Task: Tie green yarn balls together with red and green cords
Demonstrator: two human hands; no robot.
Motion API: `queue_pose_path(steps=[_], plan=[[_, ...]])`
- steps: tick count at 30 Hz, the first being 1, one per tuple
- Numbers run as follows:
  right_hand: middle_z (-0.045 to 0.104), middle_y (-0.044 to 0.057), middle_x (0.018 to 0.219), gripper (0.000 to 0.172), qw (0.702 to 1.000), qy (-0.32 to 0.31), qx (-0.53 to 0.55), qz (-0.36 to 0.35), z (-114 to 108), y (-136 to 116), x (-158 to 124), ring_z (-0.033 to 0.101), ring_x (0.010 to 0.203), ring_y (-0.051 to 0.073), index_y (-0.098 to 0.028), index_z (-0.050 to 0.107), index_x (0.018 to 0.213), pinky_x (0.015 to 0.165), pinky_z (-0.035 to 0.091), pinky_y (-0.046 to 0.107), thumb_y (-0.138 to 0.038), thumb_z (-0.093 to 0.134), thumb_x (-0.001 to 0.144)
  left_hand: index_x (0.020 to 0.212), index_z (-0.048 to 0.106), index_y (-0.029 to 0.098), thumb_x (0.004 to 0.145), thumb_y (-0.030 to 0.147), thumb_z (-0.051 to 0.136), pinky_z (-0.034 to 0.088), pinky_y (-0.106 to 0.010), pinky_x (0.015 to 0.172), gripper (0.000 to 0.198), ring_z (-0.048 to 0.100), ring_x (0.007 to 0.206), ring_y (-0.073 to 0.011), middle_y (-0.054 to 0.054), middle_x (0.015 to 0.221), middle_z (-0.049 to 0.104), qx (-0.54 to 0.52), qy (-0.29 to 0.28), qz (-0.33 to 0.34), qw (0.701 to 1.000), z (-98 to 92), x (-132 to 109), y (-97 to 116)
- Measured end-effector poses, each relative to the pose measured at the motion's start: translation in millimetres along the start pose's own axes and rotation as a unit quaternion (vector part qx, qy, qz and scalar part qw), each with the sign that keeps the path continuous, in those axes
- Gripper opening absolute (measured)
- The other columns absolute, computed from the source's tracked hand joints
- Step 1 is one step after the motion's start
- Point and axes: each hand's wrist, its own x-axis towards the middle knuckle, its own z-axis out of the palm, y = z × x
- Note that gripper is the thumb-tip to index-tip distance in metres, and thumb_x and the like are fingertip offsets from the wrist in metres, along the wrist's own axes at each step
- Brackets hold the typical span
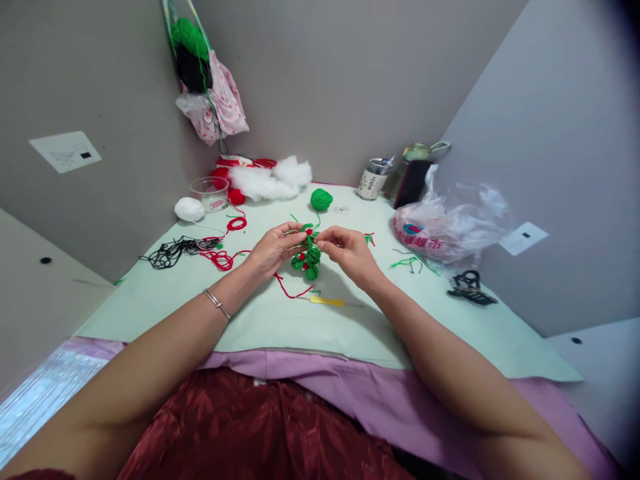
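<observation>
Between my two hands is a small green crochet piece (313, 255) with red spots and rounded green lobes. My left hand (277, 248), with a bracelet at its wrist, grips the piece from the left side. At its upper right, the fingers of my right hand (345, 252) are pinched together against it; whatever lies between those fingertips is too small to make out. Just below lies a crochet hook (327, 302) with a yellow handle, next to a loose red yarn strand (293, 293). Green yarn runs up toward a green yarn ball (321, 199).
At left are tangled black yarn (180, 253), red yarn (220, 259), a white yarn ball (189, 209) and a clear tub (210, 193). White stuffing (270, 180) lies behind. Rightward stand a pen jar (373, 180), a plastic bag (440, 223) and a black hair clip (470, 288).
</observation>
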Motion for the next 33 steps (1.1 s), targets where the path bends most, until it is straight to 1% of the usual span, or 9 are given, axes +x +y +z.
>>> queue_pose_path(steps=[6, 11, 14, 18, 22, 24, 28, 32, 33], plan=[[0.056, -0.002, 0.062, 0.015, 0.999, 0.006, 0.042, 0.016, 2, 3, 0, 0.042, 0.057, 0.01, -0.017, 0.068, 0.077, 0.052, 0.034, 0.025, -0.032, 0.069, 0.073, 0.085, 0.064, 0.014, 0.067, 0.024, 0.082, 0.05, -0.028, 0.082, 0.027, 0.064, 0.078, -0.0116, -0.001, 0.082, 0.068, 0.029, 0.0, 0.007, 1.0, 1.1, -1, -1], [0.055, -0.003, 0.059, 0.017, 0.997, 0.006, 0.066, 0.026, 4, 4, 1, 0.042, 0.051, 0.009, -0.016, 0.064, 0.074, 0.049, 0.034, 0.025, -0.032, 0.07, 0.073, 0.079, 0.064, 0.016, 0.064, 0.026, 0.084, 0.049, -0.026, 0.077, 0.027, 0.061, 0.073, -0.0106, 0.001, 0.078, 0.066, 0.058, -0.022, 0.021, 0.998, 4.5, -3, -4], [0.056, -0.004, 0.059, 0.021, 0.994, -0.004, 0.092, 0.052, 5, 4, 0, 0.047, 0.05, 0.009, -0.017, 0.06, 0.074, 0.05, 0.04, 0.025, -0.033, 0.073, 0.07, 0.082, 0.065, 0.017, 0.066, 0.028, 0.083, 0.047, -0.026, 0.077, 0.027, 0.06, 0.075, -0.0106, 0.0, 0.081, 0.066, 0.064, -0.013, 0.03, 0.997, 6.9, -4, -5], [0.061, -0.003, 0.064, 0.025, 0.984, -0.029, 0.144, 0.104, 4, 4, 0, 0.058, 0.056, 0.011, -0.017, 0.059, 0.08, 0.059, 0.051, 0.028, -0.028, 0.076, 0.067, 0.088, 0.068, 0.016, 0.068, 0.034, 0.081, 0.045, -0.027, 0.079, 0.03, 0.061, 0.08, -0.0127, -0.002, 0.088, 0.068, 0.083, -0.004, 0.018, 0.996, 7.4, -3, -6], [0.064, -0.002, 0.067, 0.029, 0.966, -0.042, 0.209, 0.148, 0, 4, 1, 0.061, 0.059, 0.012, -0.017, 0.06, 0.084, 0.065, 0.054, 0.03, -0.025, 0.078, 0.063, 0.082, 0.068, 0.014, 0.066, 0.036, 0.082, 0.044, -0.028, 0.074, 0.03, 0.06, 0.074, -0.0133, -0.003, 0.08, 0.067, 0.122, -0.024, 0.004, 0.992, 5.0, -1, -6], [0.065, 0.0, 0.069, 0.027, 0.965, -0.048, 0.204, 0.16, -5, 4, 3, 0.062, 0.06, 0.012, -0.016, 0.062, 0.084, 0.065, 0.054, 0.03, -0.028, 0.078, 0.064, 0.083, 0.069, 0.013, 0.066, 0.038, 0.082, 0.044, -0.028, 0.074, 0.032, 0.061, 0.075, -0.0143, -0.004, 0.081, 0.068, 0.125, -0.028, -0.024, 0.991, 3.9, -2, -7], [0.064, 0.001, 0.073, 0.027, 0.985, -0.034, 0.12, 0.122, -13, 3, 6, 0.056, 0.057, 0.01, -0.016, 0.068, 0.084, 0.057, 0.047, 0.026, -0.039, 0.074, 0.072, 0.088, 0.07, 0.014, 0.067, 0.037, 0.082, 0.045, -0.028, 0.072, 0.033, 0.062, 0.076, -0.0148, -0.007, 0.085, 0.069, 0.114, -0.041, -0.072, 0.99, 3.5, -4, -7], [0.058, -0.002, 0.062, 0.026, 0.991, -0.078, 0.073, 0.08, -14, 3, 6, 0.046, 0.055, 0.008, -0.015, 0.07, 0.079, 0.054, 0.037, 0.024, -0.04, 0.075, 0.071, 0.088, 0.069, 0.013, 0.067, 0.033, 0.082, 0.044, -0.027, 0.068, 0.031, 0.059, 0.07, -0.0118, -0.006, 0.085, 0.069, 0.115, -0.085, -0.093, 0.985, 5.5, -4, -8], [0.056, -0.003, 0.061, 0.024, 0.992, -0.073, 0.074, 0.075, -13, 3, 6, 0.044, 0.054, 0.008, -0.015, 0.07, 0.076, 0.053, 0.036, 0.024, -0.038, 0.075, 0.071, 0.087, 0.069, 0.013, 0.067, 0.033, 0.082, 0.044, -0.027, 0.065, 0.031, 0.057, 0.067, -0.0109, -0.005, 0.082, 0.068, 0.119, -0.091, -0.1, 0.984, 6.3, -4, -8]])
